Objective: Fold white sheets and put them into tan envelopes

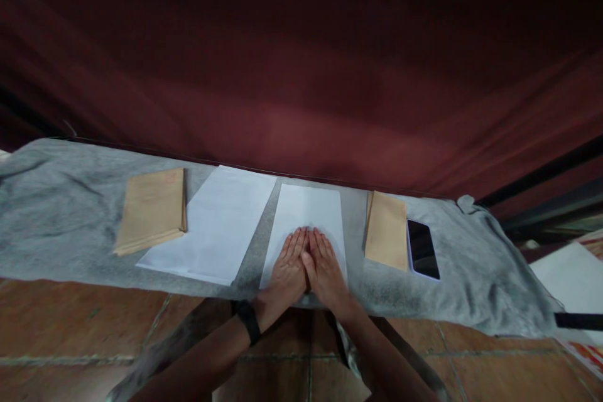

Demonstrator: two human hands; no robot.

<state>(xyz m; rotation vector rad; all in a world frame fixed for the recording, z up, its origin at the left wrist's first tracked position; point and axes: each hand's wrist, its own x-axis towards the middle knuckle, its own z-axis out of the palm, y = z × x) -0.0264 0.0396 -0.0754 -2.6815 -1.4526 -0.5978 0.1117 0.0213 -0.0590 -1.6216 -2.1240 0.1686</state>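
Note:
My left hand point(291, 264) lies flat on a white sheet of paper point(311, 201), fingers stretched out and pointing away from me. Beside it, my right hand point(325, 267) rests flat on the same sheet, the two hands touching along their inner edges. Their palms hide the lower middle of the paper. To the left lies more white paper point(211, 220), overlapping the edge of a stack of brown envelopes point(153, 207). A smaller stack of brown envelopes point(387, 229) sits to the right of my right hand.
A phone point(423, 250) with a pale purple edge lies right of the small envelope stack. Grey cloth point(475, 270) covers the long narrow surface. Dark red fabric point(301, 107) rises behind it. Tiled floor point(70, 314) shows below.

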